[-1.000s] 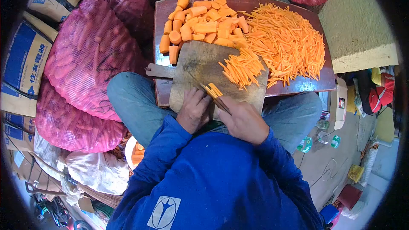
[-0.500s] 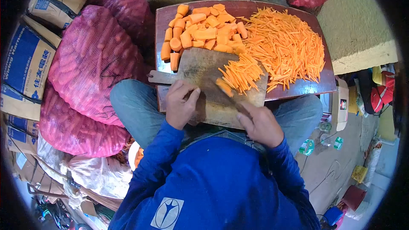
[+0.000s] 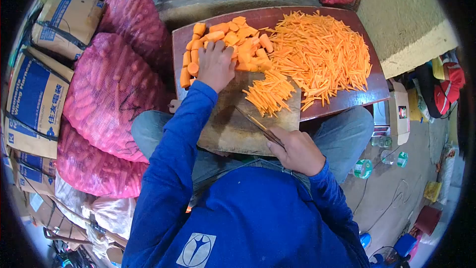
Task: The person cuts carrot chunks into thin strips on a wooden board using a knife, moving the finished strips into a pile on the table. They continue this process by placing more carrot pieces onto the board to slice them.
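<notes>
My left hand [image 3: 216, 65] reaches over the pile of peeled carrot chunks [image 3: 250, 44], its fingers slightly apart and their tips among the pieces. Whether it grips a chunk is hidden from above. My right hand [image 3: 300, 151] is closed round the handle of a knife [image 3: 256, 122], whose blade points up and left above the worn wooden cutting board [image 3: 223, 131]. On the board's upper right lies a small heap of carrot sticks [image 3: 269, 93]. A much larger mound of carrot sticks [image 3: 322, 52] covers the right side of the low table [image 3: 364, 100].
Pink mesh sacks of carrots [image 3: 111, 94] are stacked on the left beside strapped cardboard boxes [image 3: 37, 101]. A concrete ledge [image 3: 401, 25] borders the table's right. Plastic bottles [image 3: 363, 168] lie on the floor at right. My legs [image 3: 342, 136] are under the board.
My left hand has moved from the board's left edge up to the carrot chunks. The knife has stopped against less blur, and the piece at its blade no longer shows apart from the heap.
</notes>
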The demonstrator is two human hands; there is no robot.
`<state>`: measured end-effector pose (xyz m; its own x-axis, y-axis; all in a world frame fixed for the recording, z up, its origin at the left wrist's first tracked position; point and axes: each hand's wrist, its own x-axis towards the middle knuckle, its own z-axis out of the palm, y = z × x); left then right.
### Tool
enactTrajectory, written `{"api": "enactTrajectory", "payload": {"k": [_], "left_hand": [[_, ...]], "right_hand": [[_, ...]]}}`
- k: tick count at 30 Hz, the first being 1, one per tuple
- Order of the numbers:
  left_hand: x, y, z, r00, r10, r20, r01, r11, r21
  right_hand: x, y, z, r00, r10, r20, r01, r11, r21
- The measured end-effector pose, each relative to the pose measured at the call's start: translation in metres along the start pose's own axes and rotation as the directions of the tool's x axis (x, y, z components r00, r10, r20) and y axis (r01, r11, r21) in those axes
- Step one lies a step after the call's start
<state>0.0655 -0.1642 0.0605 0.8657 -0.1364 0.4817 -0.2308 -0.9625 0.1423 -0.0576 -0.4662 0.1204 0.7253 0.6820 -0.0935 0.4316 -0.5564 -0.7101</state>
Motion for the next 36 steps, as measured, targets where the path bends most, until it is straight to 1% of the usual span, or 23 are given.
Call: {"api": "enactTrajectory", "payload": {"k": [2,6,8,9,11,12,13,14,15,16,17,18,19,21,22,23,25,27,29,31,32,34,36], "left_hand": [[0.006,-0.006,0.007,0.997,0.048,0.054,-0.055,0.991,0.123],[0.009,-0.018,0.016,0.991,0.1,0.09,-0.114,0.979,0.166],[0.008,-0.022,0.017,0.991,0.094,-0.094,-0.091,0.995,0.027],[0.008,-0.02,0.012,0.991,0.095,-0.093,-0.093,0.995,0.026],[0.002,-0.016,0.0,0.986,0.02,-0.164,-0.034,0.996,-0.077],[-0.003,-0.008,-0.013,0.987,0.015,-0.163,-0.028,0.997,-0.077],[-0.011,0.004,-0.029,0.969,-0.197,-0.149,0.145,0.942,-0.301],[-0.021,0.014,-0.039,0.915,-0.394,-0.089,0.3,0.81,-0.505],[-0.037,0.02,-0.038,0.913,-0.398,-0.086,0.305,0.809,-0.503],[-0.056,0.025,-0.036,0.914,-0.4,-0.068,0.302,0.783,-0.543],[-0.076,0.031,-0.034,0.914,-0.402,-0.05,0.301,0.756,-0.581],[-0.091,0.047,-0.04,0.9,-0.436,0.011,0.353,0.713,-0.606],[-0.105,0.064,-0.045,0.882,-0.465,0.073,0.404,0.666,-0.627],[-0.123,0.084,-0.051,0.871,-0.476,0.119,0.439,0.646,-0.625],[-0.128,0.089,-0.053,0.864,-0.477,0.158,0.462,0.63,-0.624],[-0.133,0.088,-0.056,0.863,-0.481,0.155,0.463,0.629,-0.624],[-0.138,0.085,-0.062,0.93,-0.333,0.157,0.352,0.681,-0.642],[-0.139,0.087,-0.068,0.928,-0.332,0.168,0.36,0.689,-0.629],[-0.141,0.083,-0.068,0.926,-0.331,0.183,0.37,0.696,-0.615],[-0.143,0.073,-0.063,0.959,-0.227,0.17,0.283,0.811,-0.513],[-0.147,0.07,-0.062,0.958,-0.229,0.171,0.285,0.808,-0.516],[-0.145,0.069,-0.067,0.972,-0.105,0.213,0.202,0.835,-0.512],[-0.147,0.074,-0.071,0.973,-0.103,0.205,0.195,0.845,-0.498]], "right_hand": [[-0.001,0.001,0.001,1.0,-0.002,-0.01,0.002,1.0,0.017],[-0.003,0.003,0.005,0.998,-0.031,-0.048,0.034,0.998,0.058],[-0.004,0.004,0.005,0.999,-0.023,-0.045,0.026,0.997,0.068],[-0.003,0.004,0.005,0.999,-0.021,-0.035,0.024,0.997,0.073],[-0.004,0.006,0.006,0.998,-0.011,-0.058,0.017,0.995,0.103],[-0.004,0.006,0.006,0.997,-0.004,-0.08,0.014,0.991,0.133],[-0.004,0.007,0.007,0.997,-0.006,-0.074,0.016,0.991,0.134],[-0.003,0.009,0.007,0.996,0.03,-0.089,-0.01,0.977,0.211],[-0.003,0.01,0.008,0.993,0.068,-0.101,-0.036,0.957,0.287],[-0.003,0.007,0.006,0.993,0.067,-0.094,-0.037,0.957,0.289],[-0.002,0.003,0.001,0.992,0.101,-0.073,-0.071,0.937,0.341],[-0.001,0.001,-0.001,0.99,0.134,-0.051,-0.103,0.914,0.391],[0.0,0.002,0.001,0.99,0.132,-0.042,-0.105,0.914,0.392],[0.002,0.005,0.007,0.992,0.121,-0.031,-0.099,0.911,0.401],[0.004,0.006,0.009,0.993,0.118,-0.025,-0.099,0.912,0.399],[0.006,0.007,0.012,0.995,0.091,-0.04,-0.069,0.923,0.379],[0.01,0.004,0.011,0.996,0.065,-0.057,-0.04,0.933,0.357],[0.015,-0.003,0.006,0.995,0.099,0.027,-0.102,0.946,0.306],[0.017,-0.006,0.005,0.997,0.078,0.015,-0.079,0.956,0.281],[0.016,-0.006,0.004,0.998,0.061,0.007,-0.06,0.966,0.252],[0.014,-0.005,0.003,0.998,0.048,0.042,-0.056,0.975,0.214],[0.011,-0.007,-0.001,0.996,0.03,0.08,-0.043,0.984,0.17],[0.005,-0.014,-0.004,0.997,0.036,0.067,-0.047,0.982,0.182]]}}
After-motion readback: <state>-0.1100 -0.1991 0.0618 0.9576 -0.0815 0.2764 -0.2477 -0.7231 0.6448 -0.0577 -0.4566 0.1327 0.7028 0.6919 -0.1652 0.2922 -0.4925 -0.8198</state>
